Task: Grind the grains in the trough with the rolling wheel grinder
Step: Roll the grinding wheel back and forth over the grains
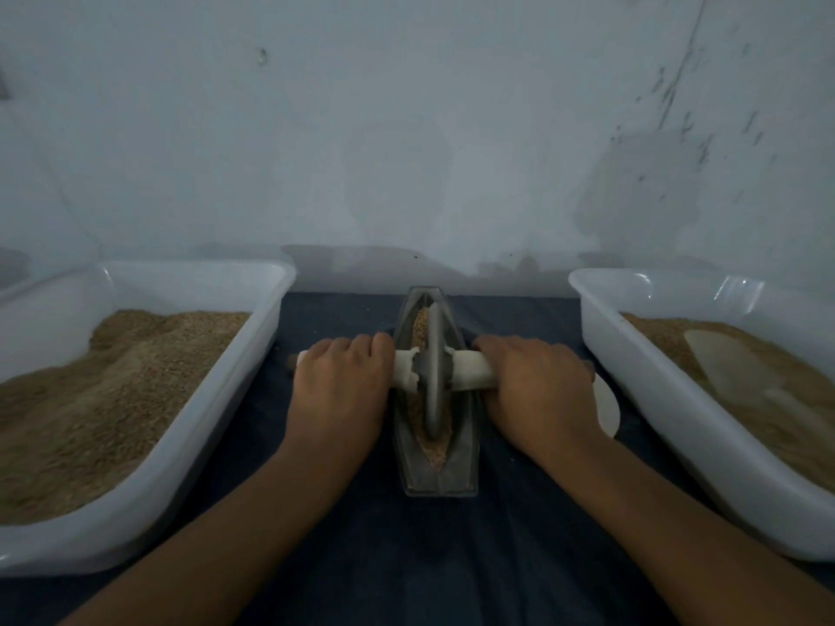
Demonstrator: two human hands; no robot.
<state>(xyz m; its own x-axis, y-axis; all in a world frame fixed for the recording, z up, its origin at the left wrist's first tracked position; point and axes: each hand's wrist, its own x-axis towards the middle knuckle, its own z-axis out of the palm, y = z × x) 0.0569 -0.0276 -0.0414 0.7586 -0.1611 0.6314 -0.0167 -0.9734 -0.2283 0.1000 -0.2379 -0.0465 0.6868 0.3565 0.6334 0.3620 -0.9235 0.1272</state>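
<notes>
A narrow boat-shaped metal trough [463, 472] lies lengthwise on the dark cloth in the middle. Brown grains [437, 449] fill its groove. The grey grinding wheel [434, 372] stands upright in the groove near the trough's middle, on a pale cross handle [470, 370]. My left hand [341, 386] is closed over the handle's left end. My right hand [537, 386] is closed over its right end. Both palms press down from above and hide most of the handle.
A white plastic tub [189, 449] heaped with grain stands at the left. A second white tub [668, 390] at the right holds grain and a pale scoop [723, 368]. A white round object [607, 408] lies beside my right hand. A pale wall rises just behind.
</notes>
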